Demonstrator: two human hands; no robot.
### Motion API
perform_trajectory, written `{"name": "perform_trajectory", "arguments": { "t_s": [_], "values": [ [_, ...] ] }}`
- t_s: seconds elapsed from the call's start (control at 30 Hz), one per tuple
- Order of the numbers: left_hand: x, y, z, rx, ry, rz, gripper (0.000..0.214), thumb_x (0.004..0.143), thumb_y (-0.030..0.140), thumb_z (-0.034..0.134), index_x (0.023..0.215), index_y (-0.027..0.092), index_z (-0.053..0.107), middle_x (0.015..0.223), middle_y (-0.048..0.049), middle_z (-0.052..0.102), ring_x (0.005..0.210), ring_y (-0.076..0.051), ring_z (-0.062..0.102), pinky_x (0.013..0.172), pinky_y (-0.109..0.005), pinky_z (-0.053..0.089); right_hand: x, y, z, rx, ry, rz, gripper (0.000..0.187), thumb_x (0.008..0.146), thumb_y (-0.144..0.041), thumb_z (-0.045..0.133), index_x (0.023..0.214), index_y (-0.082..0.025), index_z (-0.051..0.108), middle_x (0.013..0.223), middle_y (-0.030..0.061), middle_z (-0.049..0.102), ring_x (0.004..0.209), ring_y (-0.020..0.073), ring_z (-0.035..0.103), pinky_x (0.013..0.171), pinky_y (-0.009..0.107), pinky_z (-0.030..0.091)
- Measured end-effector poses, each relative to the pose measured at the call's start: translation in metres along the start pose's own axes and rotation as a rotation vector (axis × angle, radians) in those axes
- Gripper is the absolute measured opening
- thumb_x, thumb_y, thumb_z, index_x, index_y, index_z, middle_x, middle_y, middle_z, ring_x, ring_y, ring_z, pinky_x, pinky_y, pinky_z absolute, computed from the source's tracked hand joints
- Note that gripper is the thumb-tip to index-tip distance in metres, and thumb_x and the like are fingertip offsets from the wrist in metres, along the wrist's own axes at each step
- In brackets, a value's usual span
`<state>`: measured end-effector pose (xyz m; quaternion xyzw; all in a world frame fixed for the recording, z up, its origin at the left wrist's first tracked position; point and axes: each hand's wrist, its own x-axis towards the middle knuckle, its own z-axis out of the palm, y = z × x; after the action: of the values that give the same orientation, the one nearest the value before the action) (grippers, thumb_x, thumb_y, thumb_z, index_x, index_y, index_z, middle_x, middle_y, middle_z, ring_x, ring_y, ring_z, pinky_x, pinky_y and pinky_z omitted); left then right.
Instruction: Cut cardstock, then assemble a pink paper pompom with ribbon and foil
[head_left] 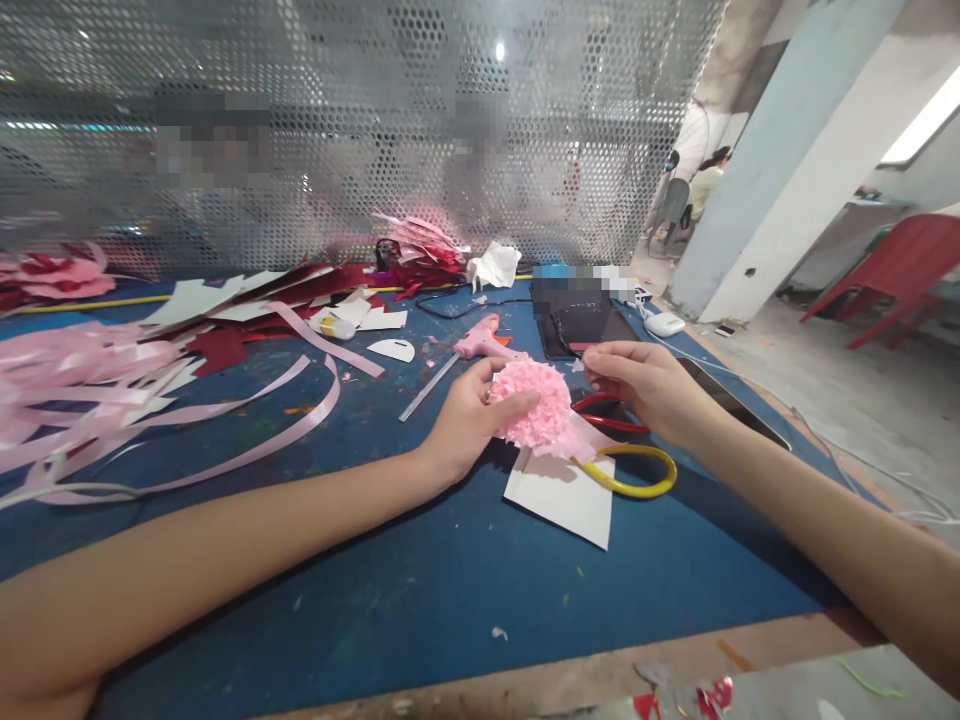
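Pink paper pompom (531, 403) sits cupped in your left hand (466, 418), fingers curled round its near side and thumb laid across the front, so the frilled face is turned up toward you. Your right hand (643, 385) comes in from the other side with fingertips pinched together at the flower's upper edge — whether they grip a petal or only touch it, you cannot tell from here. You hold it just above the blue table (420, 560), over a white card (564, 497) and the scissors (626, 455) with red and yellow loops, which lie right beneath, close at hand. Just behind your left hand rests a pink glue gun (480, 342), nozzle toward the left. Further left, pink ribbon strips (225, 420) trail across the mat, with red and white paper offcuts (247, 315) beyond. A perforated metal screen (360, 120) closes off the far edge; to the right the floor opens out to a red plastic chair (896, 265).
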<state>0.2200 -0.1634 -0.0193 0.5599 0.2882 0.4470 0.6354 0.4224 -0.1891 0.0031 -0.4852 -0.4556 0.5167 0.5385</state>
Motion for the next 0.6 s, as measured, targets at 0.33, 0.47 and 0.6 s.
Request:
{"name": "perform_trajectory", "arguments": {
  "t_s": [0.33, 0.47, 0.6],
  "values": [
    [0.018, 0.002, -0.020, 0.090, 0.127, 0.158, 0.036, 0.066, 0.026, 0.076, 0.100, 0.019, 0.067, 0.097, -0.0041, 0.069, 0.082, -0.015, 0.062, 0.071, -0.024, 0.049, -0.011, -0.010, 0.004, -0.042, -0.351, 0.245, 0.024, 0.067, -0.035, 0.075, 0.069, -0.015, 0.062, 0.088, 0.0060, 0.067, 0.069, 0.0112, 0.061, 0.065, 0.023, 0.051],
    [0.031, 0.001, -0.032, 0.110, 0.133, 0.175, 0.037, 0.066, 0.027, 0.075, 0.101, 0.018, 0.069, 0.116, -0.0071, 0.065, 0.098, -0.019, 0.061, 0.083, -0.028, 0.048, -0.013, -0.006, 0.004, -0.162, -0.365, 0.291, 0.021, 0.069, -0.032, 0.075, 0.070, -0.014, 0.064, 0.071, 0.0029, 0.067, 0.065, 0.0094, 0.063, 0.064, 0.019, 0.051],
    [0.035, -0.002, -0.035, 0.079, 0.155, 0.147, 0.037, 0.065, 0.028, 0.075, 0.100, 0.017, 0.070, 0.111, -0.0081, 0.067, 0.093, -0.019, 0.062, 0.080, -0.029, 0.049, -0.013, -0.005, 0.003, -0.227, -0.379, 0.321, 0.020, 0.070, -0.032, 0.074, 0.068, -0.014, 0.066, 0.073, 0.0041, 0.069, 0.068, 0.0113, 0.066, 0.067, 0.020, 0.054]
  ]
}}
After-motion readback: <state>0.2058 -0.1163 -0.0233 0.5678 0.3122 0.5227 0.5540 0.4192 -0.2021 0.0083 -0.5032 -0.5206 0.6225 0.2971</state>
